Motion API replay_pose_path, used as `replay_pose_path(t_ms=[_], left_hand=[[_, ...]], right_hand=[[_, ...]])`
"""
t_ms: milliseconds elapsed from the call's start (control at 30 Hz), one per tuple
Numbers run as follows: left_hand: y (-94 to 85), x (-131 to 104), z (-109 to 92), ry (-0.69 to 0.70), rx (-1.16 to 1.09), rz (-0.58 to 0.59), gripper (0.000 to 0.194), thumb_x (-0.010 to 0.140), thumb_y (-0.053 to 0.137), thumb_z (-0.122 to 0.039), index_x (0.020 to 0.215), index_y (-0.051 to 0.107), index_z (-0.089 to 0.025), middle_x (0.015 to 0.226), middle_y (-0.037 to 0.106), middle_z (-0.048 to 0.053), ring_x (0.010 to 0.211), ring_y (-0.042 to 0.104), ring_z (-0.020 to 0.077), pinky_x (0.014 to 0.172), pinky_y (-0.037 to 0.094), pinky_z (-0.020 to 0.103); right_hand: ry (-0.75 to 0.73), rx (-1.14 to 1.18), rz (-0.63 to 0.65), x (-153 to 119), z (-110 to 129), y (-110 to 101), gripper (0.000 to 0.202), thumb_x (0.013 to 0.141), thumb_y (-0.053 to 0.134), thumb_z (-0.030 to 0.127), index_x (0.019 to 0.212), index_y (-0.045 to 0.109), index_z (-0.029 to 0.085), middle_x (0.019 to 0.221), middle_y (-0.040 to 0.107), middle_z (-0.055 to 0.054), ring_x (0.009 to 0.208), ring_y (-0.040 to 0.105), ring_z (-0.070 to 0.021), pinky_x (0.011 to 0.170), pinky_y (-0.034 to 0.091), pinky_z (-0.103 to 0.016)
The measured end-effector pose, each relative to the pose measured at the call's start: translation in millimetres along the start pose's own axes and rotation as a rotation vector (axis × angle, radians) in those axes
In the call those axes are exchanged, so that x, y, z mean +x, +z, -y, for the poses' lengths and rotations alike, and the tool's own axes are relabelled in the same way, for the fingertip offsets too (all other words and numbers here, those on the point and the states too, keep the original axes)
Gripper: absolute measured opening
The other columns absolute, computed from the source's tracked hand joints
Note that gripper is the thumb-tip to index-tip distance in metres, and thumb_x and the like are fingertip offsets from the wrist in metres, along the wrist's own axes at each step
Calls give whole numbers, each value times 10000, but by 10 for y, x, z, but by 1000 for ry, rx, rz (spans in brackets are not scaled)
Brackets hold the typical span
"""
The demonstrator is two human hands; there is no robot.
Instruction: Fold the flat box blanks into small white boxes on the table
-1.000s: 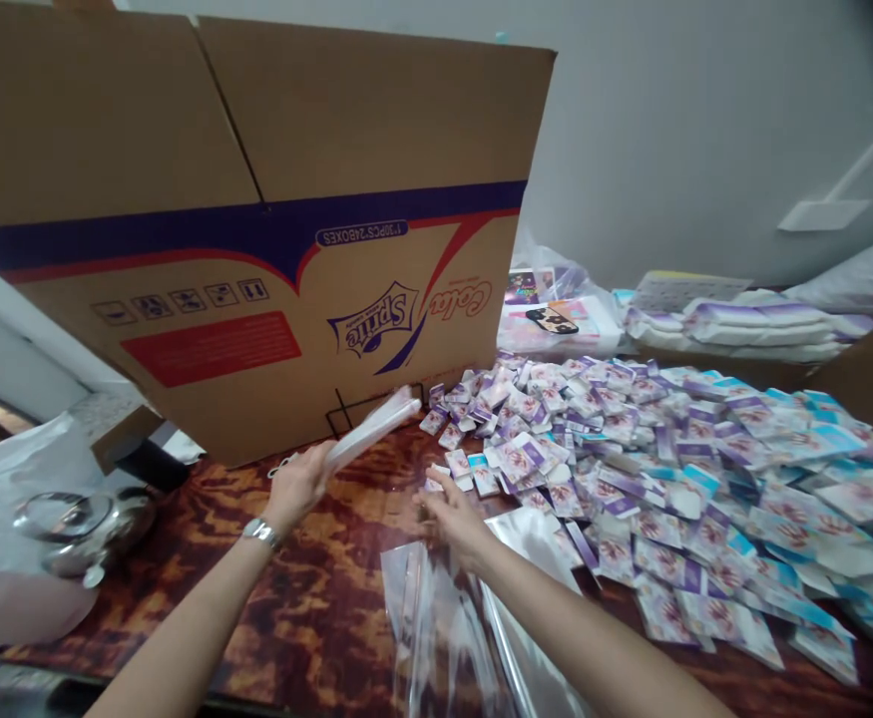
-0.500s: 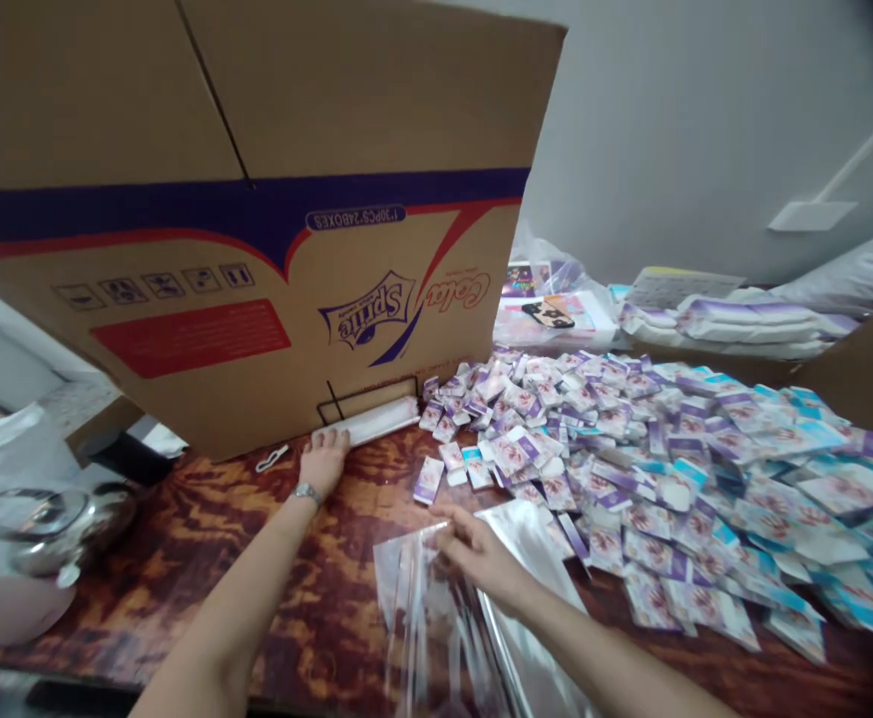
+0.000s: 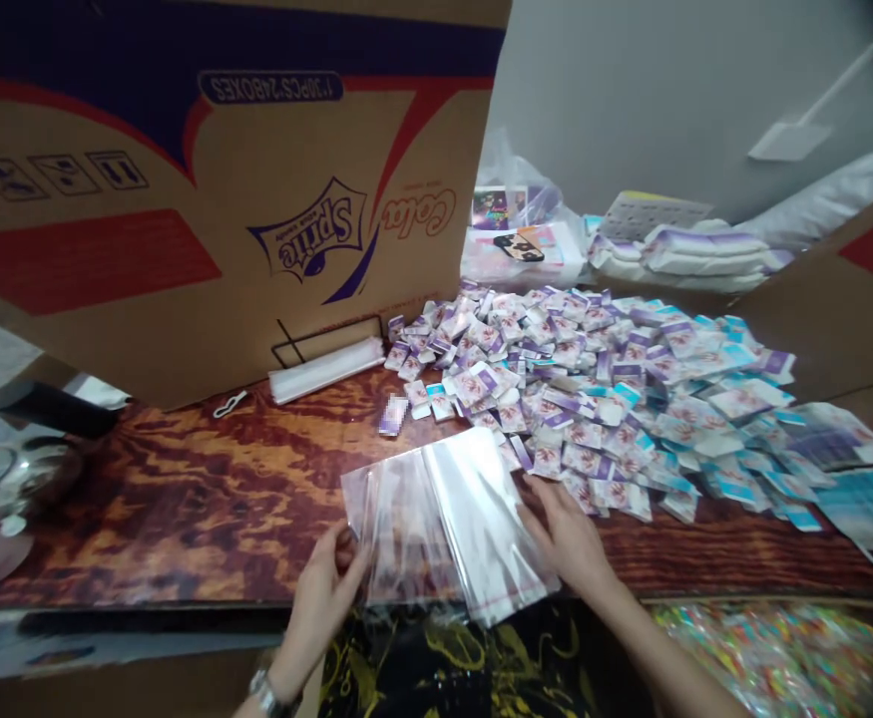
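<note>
A flat stack of clear plastic bags (image 3: 481,519) lies at the table's front edge, partly overhanging it. A looser, more see-through bag (image 3: 410,519) spreads out on its left side. My left hand (image 3: 329,583) is closed on the left edge of this loose bag, fingers curled and thumb against the film. My right hand (image 3: 569,538) grips the right edge of the stack, thumb on top and some fingertips hidden. Just beyond the stack, a large heap of small printed purple, white and blue boxes (image 3: 571,399) covers the right part of the table.
A big cardboard carton (image 3: 204,239) stands upside down at the back left. Before it lie a bundle of clear bags (image 3: 327,369) and a small white loop (image 3: 228,403). A shiny metal pot (image 3: 28,484) sits far left. Colourful wrapped pieces (image 3: 787,648) fill a box below right.
My left hand has left the bundle by the carton and come back to the loose bag's left edge. My right hand has moved to the stack's right edge. The view has tipped down.
</note>
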State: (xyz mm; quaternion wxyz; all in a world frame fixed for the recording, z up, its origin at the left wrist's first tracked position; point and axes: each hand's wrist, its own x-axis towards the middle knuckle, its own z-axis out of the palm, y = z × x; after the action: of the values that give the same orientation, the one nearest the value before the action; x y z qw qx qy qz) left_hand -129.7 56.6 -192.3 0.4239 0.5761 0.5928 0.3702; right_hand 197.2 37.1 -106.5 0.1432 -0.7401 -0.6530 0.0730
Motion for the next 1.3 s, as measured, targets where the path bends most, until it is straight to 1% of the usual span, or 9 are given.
replay_pose_path(t_ms=[167, 267, 467, 533, 633, 833, 1000, 1200, 1300], left_hand=[[285, -40, -47, -106, -28, -72, 626, 635, 684, -482, 1128, 488, -149, 824, 632, 48, 637, 618, 214, 622, 475, 326], [364, 44, -52, -138, -53, -88, 573, 606, 702, -449, 1050, 507, -145, 679, 603, 3, 565, 595, 212, 563, 435, 305], [444, 107, -95, -142, -288, 6, 300, 591, 706, -351, 783, 582, -157, 653, 636, 16, 620, 606, 205, 603, 439, 285], [469, 64, -164, -147, -330, 3, 287, 626, 693, -365, 780, 573, -156, 688, 632, 11, 641, 604, 186, 615, 450, 277], [508, -26, -324, -181, -445, 15, 304, 696, 652, -393, 861, 530, -168, 735, 632, 0, 615, 610, 161, 595, 473, 278], [519, -102, -614, -401, -936, 125, 427, 604, 755, -235, 955, 518, -185, 750, 661, 3, 583, 634, 163, 588, 523, 310], [450, -66, -623, -466, -1027, 192, 406, 596, 754, -140, 961, 578, -150, 757, 678, 22, 586, 646, 159, 597, 542, 291], [383, -58, -578, -541, -1056, 226, 182, 680, 681, -85, 847, 610, -106, 728, 659, 27, 656, 639, 136, 710, 553, 312], [447, -105, -664, -498, -1106, 237, 230, 686, 673, -57, 891, 605, -138, 797, 661, 13, 690, 631, 125, 707, 548, 308]], right_hand=[[116, -18, 178, -177, -39, 147, 632, 829, 480, 456, 1358, 334, 142, 1217, 521, -176, 1027, 577, -291, 822, 438, -376], [186, -14, 182, -138, 16, 197, 723, 788, 538, 396, 1394, 247, 131, 1242, 513, -191, 991, 601, -294, 770, 433, -357], [217, 14, 248, 3, 75, 258, 439, 763, 535, 347, 1156, 510, 153, 992, 667, -141, 884, 633, -310, 726, 414, -370], [165, 27, 238, 30, 71, 275, 354, 767, 516, 291, 1085, 551, 139, 1013, 660, -150, 917, 621, -297, 768, 407, -367], [110, 74, 216, 45, 70, 286, 401, 768, 499, 220, 1158, 502, 125, 1114, 618, -150, 1020, 579, -267, 833, 396, -337], [70, 192, 226, 2, 126, 198, 451, 782, 449, 186, 1230, 435, 131, 1029, 649, -109, 879, 624, -225, 758, 432, -301], [36, 249, 207, -49, 127, 96, 574, 762, 490, 193, 1321, 369, 142, 1165, 605, -111, 1004, 592, -239, 828, 423, -304], [70, 212, 225, -91, 86, 37, 411, 781, 485, 211, 1186, 515, 149, 1026, 662, -100, 886, 618, -248, 765, 425, -310], [59, 207, 211, -134, 116, 17, 444, 776, 475, 198, 1217, 480, 144, 1013, 659, -104, 861, 616, -251, 753, 422, -315]])
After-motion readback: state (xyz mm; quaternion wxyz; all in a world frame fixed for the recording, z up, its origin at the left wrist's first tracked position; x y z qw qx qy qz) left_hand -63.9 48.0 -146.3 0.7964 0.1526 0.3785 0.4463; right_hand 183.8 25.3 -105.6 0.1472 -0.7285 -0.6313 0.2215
